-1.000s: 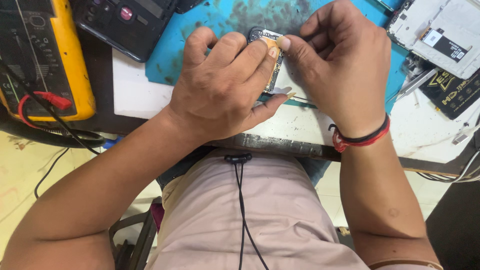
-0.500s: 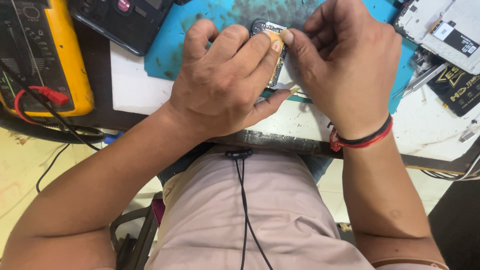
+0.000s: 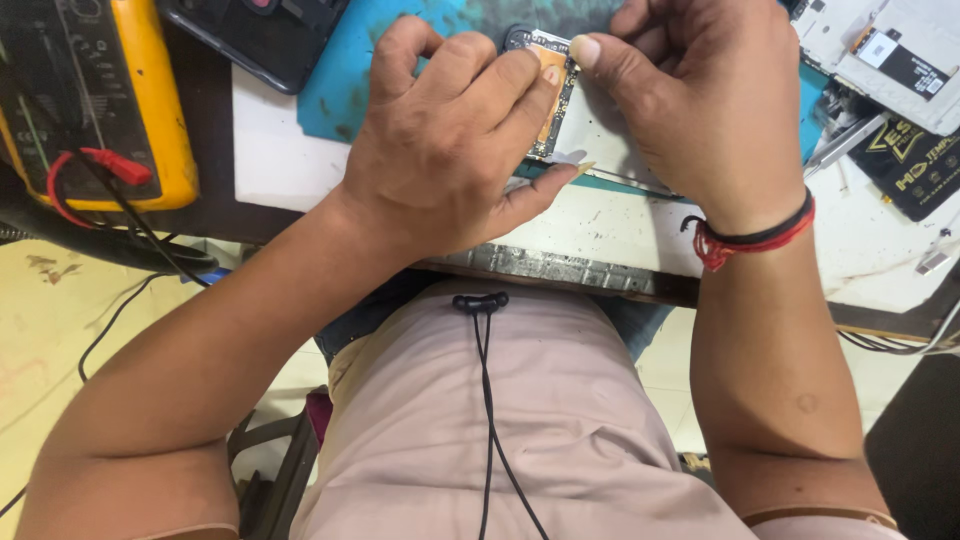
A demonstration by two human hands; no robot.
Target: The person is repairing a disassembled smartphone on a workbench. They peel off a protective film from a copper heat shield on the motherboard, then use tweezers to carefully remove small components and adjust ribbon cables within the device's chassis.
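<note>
An opened phone body (image 3: 552,95) with an exposed circuit board and an orange patch lies on a blue work mat (image 3: 340,80) at the table's near edge. My left hand (image 3: 450,150) covers most of it and grips it, fingers curled over its top. My right hand (image 3: 700,100) pinches at the phone's upper right corner with thumb and fingers; a red and black band circles that wrist. Whether a tool sits in the right fingers is hidden.
A yellow multimeter (image 3: 90,100) with red and black leads stands at the left. A dark phone (image 3: 265,35) lies at the top. A white phone frame (image 3: 880,60) and a black packet (image 3: 915,165) sit at the right. Earphone cable (image 3: 485,400) hangs over my shirt.
Both hands and the phone have stayed together on the mat; the view has shifted slightly, and my right fingers have moved a little along the phone's upper edge.
</note>
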